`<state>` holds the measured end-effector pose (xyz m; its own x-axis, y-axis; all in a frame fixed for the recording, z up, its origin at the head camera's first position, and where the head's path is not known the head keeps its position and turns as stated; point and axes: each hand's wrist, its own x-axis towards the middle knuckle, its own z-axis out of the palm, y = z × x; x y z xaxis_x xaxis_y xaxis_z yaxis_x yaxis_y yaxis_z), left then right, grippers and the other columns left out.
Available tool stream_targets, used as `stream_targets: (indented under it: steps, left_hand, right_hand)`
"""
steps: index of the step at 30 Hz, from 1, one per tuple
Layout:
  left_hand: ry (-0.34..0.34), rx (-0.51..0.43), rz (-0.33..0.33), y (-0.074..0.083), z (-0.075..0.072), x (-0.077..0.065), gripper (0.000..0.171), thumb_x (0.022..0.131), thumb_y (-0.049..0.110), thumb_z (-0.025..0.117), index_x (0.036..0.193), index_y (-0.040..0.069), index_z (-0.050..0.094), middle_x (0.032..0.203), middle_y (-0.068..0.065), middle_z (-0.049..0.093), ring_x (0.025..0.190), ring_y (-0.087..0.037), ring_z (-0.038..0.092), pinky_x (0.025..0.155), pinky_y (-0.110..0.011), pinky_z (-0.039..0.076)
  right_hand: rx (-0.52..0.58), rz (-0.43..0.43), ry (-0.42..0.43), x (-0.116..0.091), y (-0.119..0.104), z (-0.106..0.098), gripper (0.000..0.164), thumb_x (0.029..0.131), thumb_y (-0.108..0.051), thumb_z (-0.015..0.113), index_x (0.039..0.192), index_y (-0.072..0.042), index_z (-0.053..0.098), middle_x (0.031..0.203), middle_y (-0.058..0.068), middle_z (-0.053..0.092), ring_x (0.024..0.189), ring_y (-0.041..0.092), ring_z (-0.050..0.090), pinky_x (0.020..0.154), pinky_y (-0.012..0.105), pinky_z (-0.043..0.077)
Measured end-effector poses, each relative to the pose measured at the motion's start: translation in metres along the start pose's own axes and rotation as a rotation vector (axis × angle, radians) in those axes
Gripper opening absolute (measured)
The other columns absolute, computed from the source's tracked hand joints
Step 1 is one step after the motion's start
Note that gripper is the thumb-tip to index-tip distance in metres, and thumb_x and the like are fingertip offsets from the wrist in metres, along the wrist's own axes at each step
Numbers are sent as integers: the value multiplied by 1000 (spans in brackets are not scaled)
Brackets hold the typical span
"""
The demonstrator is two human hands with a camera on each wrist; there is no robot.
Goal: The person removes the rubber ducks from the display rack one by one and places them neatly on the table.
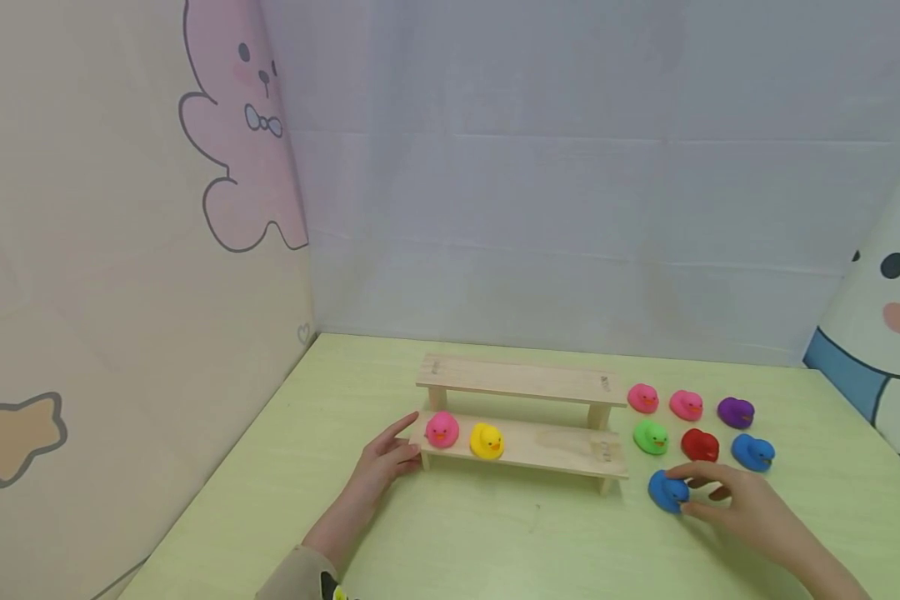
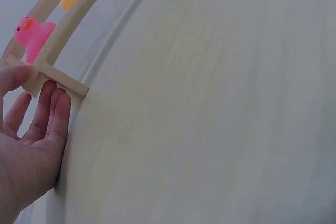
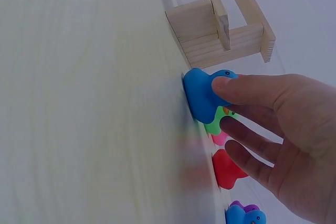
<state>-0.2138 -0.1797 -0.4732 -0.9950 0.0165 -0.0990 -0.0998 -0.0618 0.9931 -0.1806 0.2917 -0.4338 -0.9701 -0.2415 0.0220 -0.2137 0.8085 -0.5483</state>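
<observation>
My left hand (image 1: 381, 463) is at the left end of a two-step wooden shelf (image 1: 547, 443) and grips the end of its lower board. In the left wrist view, the thumb lies against the board's corner and the fingers reach beneath it. A pink rubber duck (image 1: 442, 430) and a yellow rubber duck (image 1: 487, 442) sit on that lower board, near its left end. On the table right of the shelf, my right hand (image 1: 742, 504) pinches a blue rubber duck (image 3: 198, 95) by its head, thumb on the near side. The far fingertips are partly hidden.
Behind the held duck stand a green duck (image 1: 651, 437), a red duck (image 1: 700, 446) and another blue duck (image 1: 753, 452). Farther back are two pink ducks (image 1: 686, 405) and a purple duck (image 1: 736, 412). Curtains (image 1: 570, 208) border the table (image 1: 495, 550).
</observation>
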Motion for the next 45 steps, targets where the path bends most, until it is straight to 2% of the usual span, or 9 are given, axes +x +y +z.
stream_targets:
  steps: [8, 20, 25, 28, 34, 36, 40, 45]
  left_hand:
    - [-9, 8, 18, 1, 0, -1, 53, 84, 10, 63, 134, 13, 45, 93, -10, 60, 80, -19, 62, 76, -30, 51]
    - [8, 8, -12, 3, 0, -1, 53, 83, 13, 64, 133, 17, 47, 93, -9, 60, 81, -19, 62, 77, -30, 51]
    - [10, 20, -6, 1, 0, -1, 52, 83, 14, 64, 133, 16, 47, 93, -9, 60, 81, -19, 62, 77, -30, 51]
    - [12, 19, -7, 1, 0, 0, 52, 83, 14, 64, 133, 16, 47, 92, -9, 61, 81, -19, 62, 76, -30, 51]
    - [5, 18, -7, 1, 0, 0, 53, 84, 14, 64, 133, 16, 47, 93, -9, 60, 81, -19, 62, 78, -31, 51]
    - [5, 19, -9, 1, 0, -1, 53, 84, 14, 64, 134, 16, 46, 93, -9, 60, 81, -19, 62, 78, -31, 51]
    - [4, 15, -14, 2, 0, -2, 53, 84, 14, 64, 134, 16, 46, 93, -9, 60, 82, -18, 62, 78, -30, 51]
    - [-11, 14, -1, 2, 0, -2, 53, 84, 12, 63, 134, 16, 46, 93, -9, 60, 83, -19, 61, 79, -31, 51]
  right_hand:
    - [33, -3, -6, 0, 2, 0, 37, 73, -34, 73, 107, -21, 64, 101, -2, 62, 88, 19, 57, 65, 20, 48]
    - [15, -42, 11, 1, 3, -3, 44, 71, -35, 75, 111, -22, 62, 107, -1, 61, 92, 21, 56, 66, 23, 48]
    - [-30, -123, 70, 4, -5, -10, 50, 67, -34, 78, 112, -21, 61, 110, 2, 60, 93, 23, 57, 65, 23, 49]
    - [-56, -185, 109, 6, -11, -14, 50, 67, -34, 78, 112, -21, 62, 109, 0, 61, 93, 24, 58, 67, 25, 50]
    - [-76, -296, 187, 15, -27, -14, 47, 68, -33, 78, 111, -27, 61, 108, -10, 62, 96, 7, 55, 72, 29, 51]
    - [-64, -330, 196, 20, -32, -12, 46, 69, -31, 78, 112, -27, 61, 106, -11, 61, 91, 4, 53, 70, 26, 50]
    - [-54, -394, 199, 30, -43, -9, 47, 69, -29, 78, 112, -27, 61, 106, -12, 61, 87, 5, 53, 66, 23, 49]
    - [-24, -466, 209, 40, -61, -7, 46, 70, -26, 78, 112, -24, 61, 110, -11, 61, 93, 1, 53, 69, 25, 50]
